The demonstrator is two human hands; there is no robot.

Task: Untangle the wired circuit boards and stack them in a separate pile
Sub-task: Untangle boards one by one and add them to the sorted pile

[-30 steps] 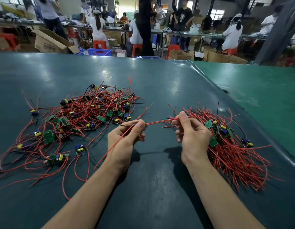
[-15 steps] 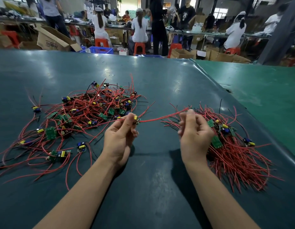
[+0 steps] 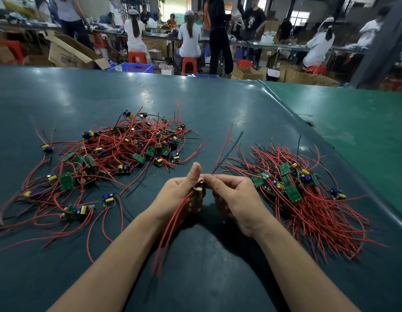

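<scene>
Since the earlier frames our hands have drawn together: half a second ago they were apart with a red wire stretched between them, and now they nearly touch over the near middle of the table [image 3: 218, 104]. Our left hand [image 3: 180, 194] is curled around a small circuit board [image 3: 198, 190], thumb raised straight up, and two of that board's red wires [image 3: 170, 230] trail down from the fist along the left wrist toward us. Our right hand [image 3: 234, 198] has its fingers bent, the fingertips [image 3: 210, 180] pinching at the top of the same board, where another red wire [image 3: 223, 149] and a black one rise away toward the far side. Which exact strand the right fingers have hold of we cannot tell.

On the left, farther off, lies the tangled heap [image 3: 128, 149] of boards with green plates, yellow and blue parts and looping red wires, with stray boards spread out toward the near left. On the right, just beside our right hand, sits the sorted pile [image 3: 303, 199], its wires lying mostly parallel and running toward the near right.

Beyond the table's far edge, people sit on orange stools [image 3: 188, 64] at long benches, with cardboard boxes [image 3: 67, 52] and a blue crate [image 3: 137, 68] on the floor.
</scene>
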